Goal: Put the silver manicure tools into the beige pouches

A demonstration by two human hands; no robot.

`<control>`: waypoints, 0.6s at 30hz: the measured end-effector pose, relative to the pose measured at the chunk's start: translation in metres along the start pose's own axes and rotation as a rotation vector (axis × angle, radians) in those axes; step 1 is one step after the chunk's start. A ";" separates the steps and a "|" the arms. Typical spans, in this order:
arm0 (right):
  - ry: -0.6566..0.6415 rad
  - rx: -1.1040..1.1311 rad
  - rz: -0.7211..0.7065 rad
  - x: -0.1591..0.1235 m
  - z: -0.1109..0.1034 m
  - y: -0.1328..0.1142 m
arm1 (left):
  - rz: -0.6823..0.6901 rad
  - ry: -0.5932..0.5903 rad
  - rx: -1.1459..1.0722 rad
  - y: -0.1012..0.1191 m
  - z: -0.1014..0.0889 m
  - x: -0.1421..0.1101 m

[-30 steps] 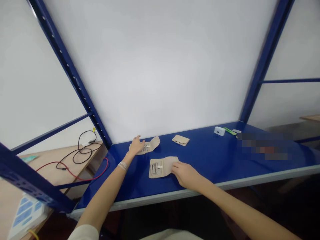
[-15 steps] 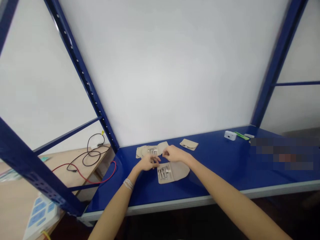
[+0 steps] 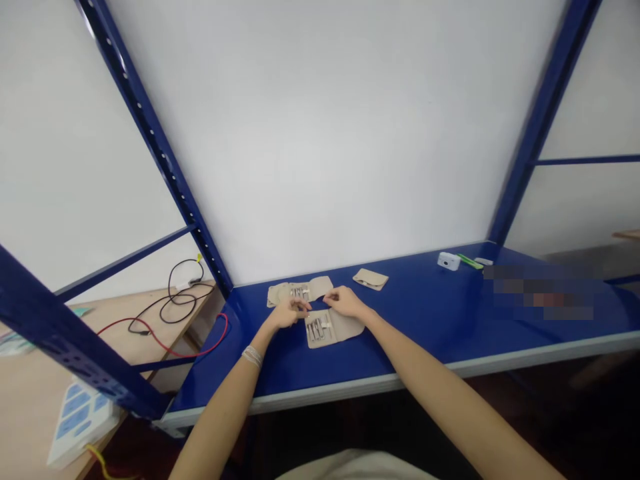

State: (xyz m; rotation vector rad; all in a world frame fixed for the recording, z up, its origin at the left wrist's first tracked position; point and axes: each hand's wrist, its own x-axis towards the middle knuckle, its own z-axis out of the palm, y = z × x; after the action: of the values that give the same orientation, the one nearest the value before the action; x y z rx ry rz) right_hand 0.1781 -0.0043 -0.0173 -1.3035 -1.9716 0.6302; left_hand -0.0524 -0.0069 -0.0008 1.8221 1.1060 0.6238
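From my remote view, the main change in this last second is that both hands came close together, over the middle of the work. The left hand has moved off the upper beige fabric pouch and now sits between it and the lower beige fabric pouch. The right hand has moved from the side of the lower pouch to its top edge, and I cannot say if it really touches the fabric.

Both hands are partly open, with the fingers a little curled. The fingertips of the left hand point toward the right hand. I cannot tell if either hand has hold of some small thing, because the view is too small.

Both pouches lie open on the blue steel counter, and each one shows a row of small metal manicure tools. A folded pouch lies farther right, apart from them. A beaded bracelet is around the left wrist.
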 end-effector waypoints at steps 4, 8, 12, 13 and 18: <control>-0.025 -0.001 -0.014 0.000 0.001 0.000 | -0.011 -0.001 0.008 0.002 -0.001 -0.001; -0.032 -0.011 -0.010 0.001 0.001 0.000 | -0.012 0.001 0.021 0.003 -0.001 -0.002; -0.039 -0.018 -0.003 0.002 0.001 0.001 | -0.021 0.003 0.029 0.004 0.001 -0.003; -0.040 -0.019 -0.003 0.002 0.001 0.002 | -0.025 0.004 0.031 0.004 0.002 -0.003; -0.044 -0.021 -0.009 0.002 0.003 0.004 | -0.005 0.031 0.061 0.013 -0.001 -0.003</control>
State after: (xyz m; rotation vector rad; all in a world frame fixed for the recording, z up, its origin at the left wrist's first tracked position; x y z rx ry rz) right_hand 0.1776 -0.0008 -0.0217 -1.3036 -2.0237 0.6405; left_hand -0.0489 -0.0119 0.0107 1.8661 1.1617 0.6236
